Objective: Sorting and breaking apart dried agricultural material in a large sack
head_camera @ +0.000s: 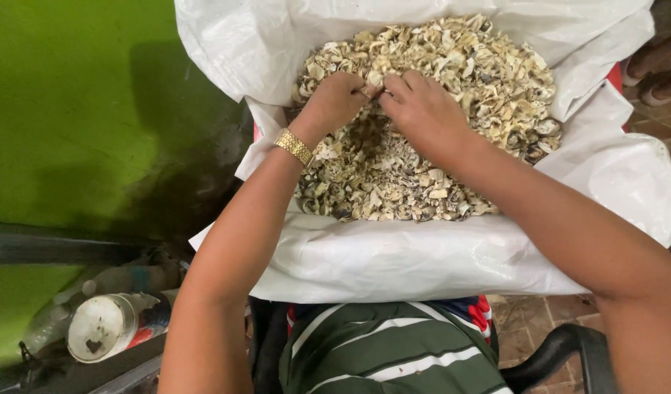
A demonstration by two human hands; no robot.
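2 hands: left hand (337, 101) & right hand (422, 109) grips pinching shell pieces (394, 182), 1 white sack (423, 255), 1 can (105, 326).

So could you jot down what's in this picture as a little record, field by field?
Setting: a person seated beside a green wall, seen from above
Container: white woven sack, open, rolled down at the rim
Contents: pale dried shell pieces filling the sack
Left hand: fingers curled, resting on the pieces
Right hand: on the pieces, fingertips meeting the left hand
Wrist: gold watch on the left arm
Clothing: green striped shirt
Nearby: round tin can lying on its side, lower left
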